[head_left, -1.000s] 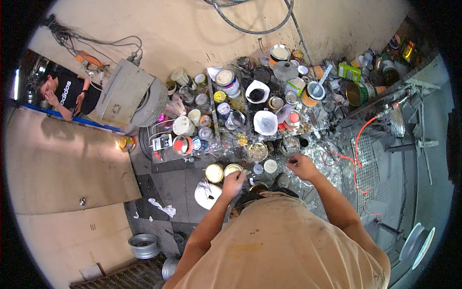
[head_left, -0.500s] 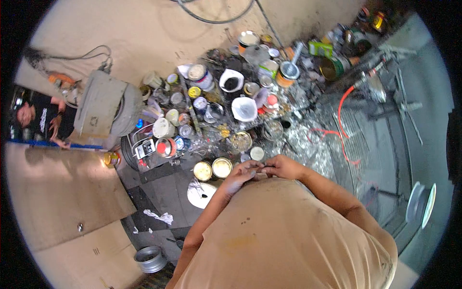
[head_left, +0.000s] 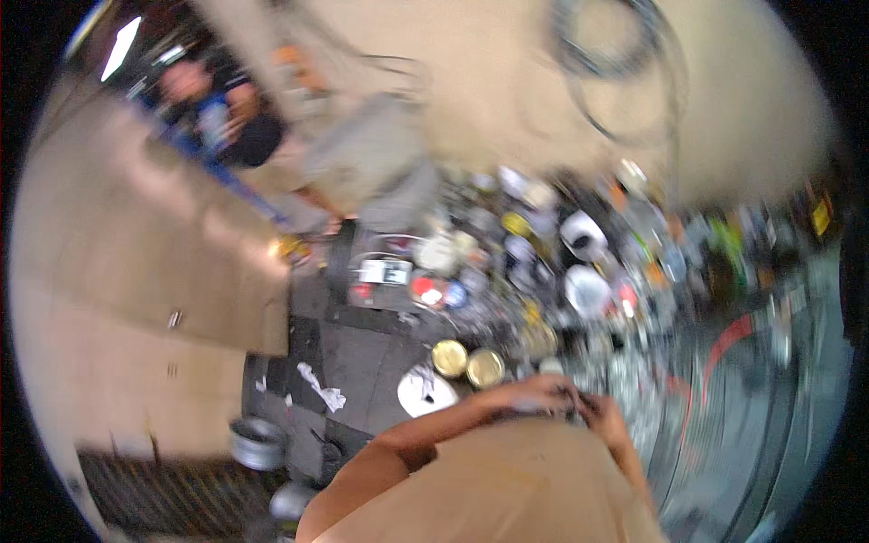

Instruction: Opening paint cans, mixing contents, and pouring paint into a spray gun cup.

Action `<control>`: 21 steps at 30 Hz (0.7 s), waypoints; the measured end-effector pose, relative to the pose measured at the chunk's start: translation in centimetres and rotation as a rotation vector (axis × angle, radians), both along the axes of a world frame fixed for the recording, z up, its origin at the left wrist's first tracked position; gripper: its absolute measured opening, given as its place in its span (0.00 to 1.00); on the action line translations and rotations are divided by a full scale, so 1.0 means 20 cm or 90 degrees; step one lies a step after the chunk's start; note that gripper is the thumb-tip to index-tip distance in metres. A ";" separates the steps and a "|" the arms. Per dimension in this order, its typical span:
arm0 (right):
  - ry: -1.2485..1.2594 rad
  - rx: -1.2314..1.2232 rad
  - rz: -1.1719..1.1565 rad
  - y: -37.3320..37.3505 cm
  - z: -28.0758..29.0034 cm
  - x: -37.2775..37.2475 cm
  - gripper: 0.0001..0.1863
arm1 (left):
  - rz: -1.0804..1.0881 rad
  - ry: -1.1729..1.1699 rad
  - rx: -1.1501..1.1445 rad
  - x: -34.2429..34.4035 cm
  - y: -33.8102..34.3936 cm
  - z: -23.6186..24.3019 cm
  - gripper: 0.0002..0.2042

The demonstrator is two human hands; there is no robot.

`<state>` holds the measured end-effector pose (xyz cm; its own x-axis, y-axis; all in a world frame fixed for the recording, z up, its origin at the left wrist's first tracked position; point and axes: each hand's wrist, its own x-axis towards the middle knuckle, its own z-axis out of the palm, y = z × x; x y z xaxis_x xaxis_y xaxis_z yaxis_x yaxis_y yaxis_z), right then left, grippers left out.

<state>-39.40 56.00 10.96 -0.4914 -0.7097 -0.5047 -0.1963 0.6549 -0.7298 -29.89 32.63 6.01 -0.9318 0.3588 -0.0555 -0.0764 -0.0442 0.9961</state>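
Observation:
My left hand and my right hand meet in front of my tan shirt, with their fingers bent toward each other. Both look closed in a pinch on something small and dark between them, too blurred to name. Just left of my left forearm are two open cans with pale yellowish tops, a left can and a right can. Beside them lies a white round piece with a crumpled scrap on it.
A cluttered bench holds several cans, white cups such as this cup, and a phone. Grey wheel rims and white scraps lie on the floor. Another person is at the upper left. A coiled hose hangs on the wall.
The view has swung left and tilted, so the bench now appears farther right and blurred. My hands stay together in front of my shirt. The other person shows more fully.

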 end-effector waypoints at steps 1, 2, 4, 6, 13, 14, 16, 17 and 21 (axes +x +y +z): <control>0.032 -0.150 -0.073 0.05 -0.06 0.05 0.19 | -0.023 -0.017 -0.012 -0.04 0.03 0.07 0.15; 0.026 -0.103 -0.070 0.04 -0.04 0.05 0.17 | -0.037 -0.054 -0.014 -0.04 0.02 0.16 0.14; -0.016 -0.236 -0.167 -0.03 -0.07 0.12 0.15 | -0.014 0.072 -0.066 -0.02 0.01 0.10 0.17; 0.017 -0.274 -0.143 -0.06 -0.13 0.08 0.16 | -0.021 0.017 -0.086 0.02 -0.05 0.33 0.19; 0.069 -0.298 -0.070 -0.28 0.05 -0.03 0.15 | 0.063 0.105 -0.041 0.10 -0.15 0.40 0.21; 0.080 -0.314 -0.064 -0.28 0.03 -0.05 0.14 | 0.066 0.108 0.026 0.10 -0.15 0.38 0.21; 0.089 -0.338 -0.102 -0.32 0.09 0.00 0.14 | 0.049 0.072 0.027 0.12 -0.17 0.43 0.21; 0.104 -0.329 -0.122 -0.31 0.06 -0.01 0.15 | 0.032 0.034 0.026 0.12 -0.16 0.45 0.20; 0.208 -0.283 -0.170 -0.27 0.02 -0.06 0.22 | 0.057 0.132 0.159 0.10 -0.04 0.34 0.19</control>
